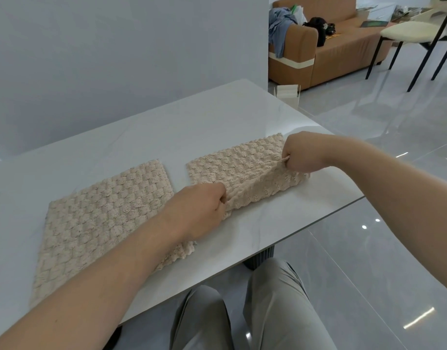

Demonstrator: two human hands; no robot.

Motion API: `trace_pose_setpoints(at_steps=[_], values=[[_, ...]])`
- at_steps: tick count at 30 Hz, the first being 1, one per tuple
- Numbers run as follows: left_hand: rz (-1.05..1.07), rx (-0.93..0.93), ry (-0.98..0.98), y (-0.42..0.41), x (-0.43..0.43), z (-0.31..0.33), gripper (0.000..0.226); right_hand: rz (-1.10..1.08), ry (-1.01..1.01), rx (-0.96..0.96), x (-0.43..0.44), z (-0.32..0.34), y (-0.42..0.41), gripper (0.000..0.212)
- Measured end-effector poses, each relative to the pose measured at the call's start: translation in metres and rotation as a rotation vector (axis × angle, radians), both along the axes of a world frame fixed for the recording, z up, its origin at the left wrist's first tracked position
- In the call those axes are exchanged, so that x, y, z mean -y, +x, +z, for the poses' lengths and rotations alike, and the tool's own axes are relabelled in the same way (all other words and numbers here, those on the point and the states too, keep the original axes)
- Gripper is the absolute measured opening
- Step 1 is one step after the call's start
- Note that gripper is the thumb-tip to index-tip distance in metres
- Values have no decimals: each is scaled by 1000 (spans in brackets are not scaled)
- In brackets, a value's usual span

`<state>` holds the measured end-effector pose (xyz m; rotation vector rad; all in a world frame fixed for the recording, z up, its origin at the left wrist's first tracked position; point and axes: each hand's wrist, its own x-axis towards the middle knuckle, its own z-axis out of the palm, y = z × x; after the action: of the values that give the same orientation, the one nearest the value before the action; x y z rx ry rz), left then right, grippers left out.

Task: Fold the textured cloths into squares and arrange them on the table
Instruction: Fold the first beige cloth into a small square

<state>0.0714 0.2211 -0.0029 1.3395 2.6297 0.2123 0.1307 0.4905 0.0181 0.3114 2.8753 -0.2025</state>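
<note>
A brown sofa [343, 49] with a cream stripe stands at the far side of the room, with blue-grey clothes [278, 29] heaped on its arm and a black bag [318, 27] on its seat. Beside it, to the right, is a chair [407, 31] with a cream seat and thin black legs, on a glossy grey tiled floor [369, 223]. A plain grey wall [116, 59] fills the left, a small white box [288, 93] sits on the floor by the sofa, and grey trousers [275, 311] show at the bottom.

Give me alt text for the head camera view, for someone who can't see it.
A person's left hand and right hand grip the bunched near edge of a beige bubble-textured cloth on a white marble-look table. A second matching cloth lies flat to its left, and a tan sofa stands behind.
</note>
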Motion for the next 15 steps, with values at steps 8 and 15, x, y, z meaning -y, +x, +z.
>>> trace_pose_setpoints(at_steps=[8, 15], values=[[-137, -132, -58, 7, -1, 0, 45, -60, -177, -12, -20, -5, 0, 23], [-83, -76, -116, -1, -6, 2, 18, -160, -278, 36, -30, -5, -5, 26]])
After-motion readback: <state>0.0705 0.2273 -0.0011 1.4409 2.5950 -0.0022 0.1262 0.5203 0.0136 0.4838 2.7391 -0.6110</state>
